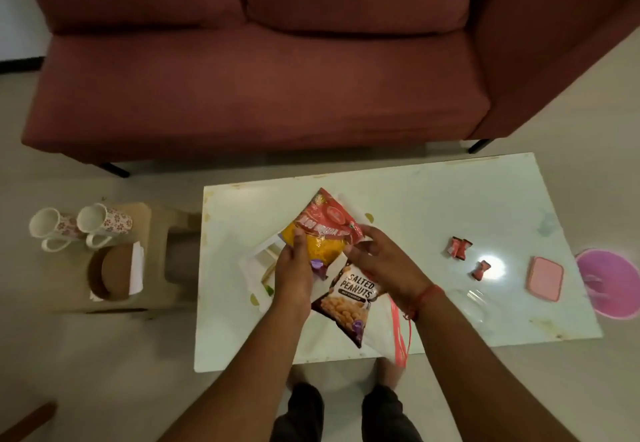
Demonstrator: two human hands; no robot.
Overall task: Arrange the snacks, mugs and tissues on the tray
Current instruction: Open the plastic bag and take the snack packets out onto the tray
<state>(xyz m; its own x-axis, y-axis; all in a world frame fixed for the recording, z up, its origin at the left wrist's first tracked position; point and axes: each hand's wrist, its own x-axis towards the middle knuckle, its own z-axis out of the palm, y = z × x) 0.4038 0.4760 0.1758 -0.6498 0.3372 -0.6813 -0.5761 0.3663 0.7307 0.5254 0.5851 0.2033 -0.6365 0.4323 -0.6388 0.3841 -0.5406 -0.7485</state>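
holding red snack packet [325, 221] in both hands

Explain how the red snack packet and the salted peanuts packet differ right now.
The red snack packet is held up by both hands, left hand and right hand; the salted peanuts packet lies below them, over the white tray. The red snack packet is red with yellow contents showing; the salted peanuts packet is dark with white lettering. Both are sealed-looking pouches.
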